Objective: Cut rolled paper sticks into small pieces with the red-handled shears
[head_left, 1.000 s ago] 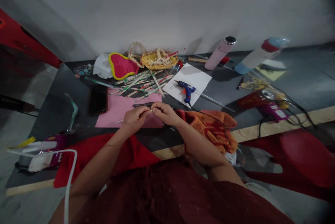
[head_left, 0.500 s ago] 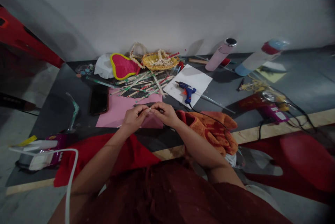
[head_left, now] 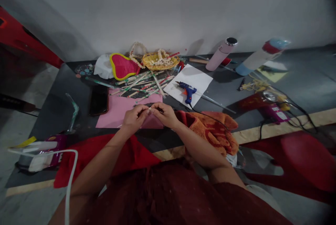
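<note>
My left hand (head_left: 135, 117) and my right hand (head_left: 164, 114) meet fingertip to fingertip over a pink sheet (head_left: 115, 113). Both are pinched closed around something tiny and pale, too small to name. Just beyond them lies a heap of thin sticks (head_left: 136, 85) with green and red parts. To the right of the sticks, a blue glue gun (head_left: 187, 91) rests on a white sheet (head_left: 204, 77). A black phone (head_left: 99, 100) lies at the left side of the pink sheet.
A wicker basket (head_left: 157, 64), a pink and yellow padded piece (head_left: 124, 66) and a white cloth (head_left: 103, 66) stand along the wall. Right are a pink flask (head_left: 219, 56), a larger bottle (head_left: 257, 60) and an orange towel (head_left: 210, 127). Red cloth (head_left: 131, 155) covers the near edge.
</note>
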Demonstrator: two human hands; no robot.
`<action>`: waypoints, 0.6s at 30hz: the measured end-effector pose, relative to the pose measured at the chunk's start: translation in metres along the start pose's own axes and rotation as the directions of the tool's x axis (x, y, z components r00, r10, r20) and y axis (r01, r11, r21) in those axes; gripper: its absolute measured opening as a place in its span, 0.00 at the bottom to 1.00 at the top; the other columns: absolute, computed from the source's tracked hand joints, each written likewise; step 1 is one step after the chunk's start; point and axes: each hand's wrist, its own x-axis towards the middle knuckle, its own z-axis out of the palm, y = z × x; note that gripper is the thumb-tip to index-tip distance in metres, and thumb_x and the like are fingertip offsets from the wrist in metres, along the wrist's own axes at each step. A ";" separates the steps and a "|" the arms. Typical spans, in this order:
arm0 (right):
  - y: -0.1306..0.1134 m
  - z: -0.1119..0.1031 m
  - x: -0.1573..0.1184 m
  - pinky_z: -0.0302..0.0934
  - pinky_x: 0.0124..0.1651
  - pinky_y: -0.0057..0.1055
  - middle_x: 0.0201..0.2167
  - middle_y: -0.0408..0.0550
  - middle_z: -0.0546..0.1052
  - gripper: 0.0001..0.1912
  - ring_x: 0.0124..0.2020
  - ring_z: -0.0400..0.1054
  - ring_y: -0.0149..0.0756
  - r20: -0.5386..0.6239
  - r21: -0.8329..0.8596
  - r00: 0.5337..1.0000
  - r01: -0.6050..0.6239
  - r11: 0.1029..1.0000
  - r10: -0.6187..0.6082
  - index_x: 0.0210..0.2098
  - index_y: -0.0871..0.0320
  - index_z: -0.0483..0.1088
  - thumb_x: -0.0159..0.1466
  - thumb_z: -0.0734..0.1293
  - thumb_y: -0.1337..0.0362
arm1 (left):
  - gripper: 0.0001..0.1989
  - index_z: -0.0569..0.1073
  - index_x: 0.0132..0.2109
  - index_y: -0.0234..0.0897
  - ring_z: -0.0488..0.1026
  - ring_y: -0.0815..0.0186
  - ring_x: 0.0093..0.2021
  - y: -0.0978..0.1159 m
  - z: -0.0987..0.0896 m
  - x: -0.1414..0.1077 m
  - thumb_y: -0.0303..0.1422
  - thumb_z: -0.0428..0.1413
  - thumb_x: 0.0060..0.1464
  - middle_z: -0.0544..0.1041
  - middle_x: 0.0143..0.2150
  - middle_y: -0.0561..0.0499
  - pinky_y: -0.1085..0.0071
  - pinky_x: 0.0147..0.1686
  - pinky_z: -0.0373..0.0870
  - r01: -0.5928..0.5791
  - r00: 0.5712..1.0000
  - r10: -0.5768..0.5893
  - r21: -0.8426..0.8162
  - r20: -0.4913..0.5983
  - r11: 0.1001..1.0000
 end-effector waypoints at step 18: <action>0.000 -0.002 0.000 0.62 0.36 0.27 0.30 0.44 0.76 0.12 0.31 0.68 0.29 0.036 0.008 0.999 -0.032 0.999 0.031 0.35 0.59 0.72 0.62 0.64 0.56 | 0.12 0.74 0.42 0.41 0.76 0.66 0.37 0.000 0.000 0.000 0.40 0.49 0.59 0.80 0.37 0.52 0.72 0.35 0.68 0.034 0.999 -0.035 0.099 0.010 0.995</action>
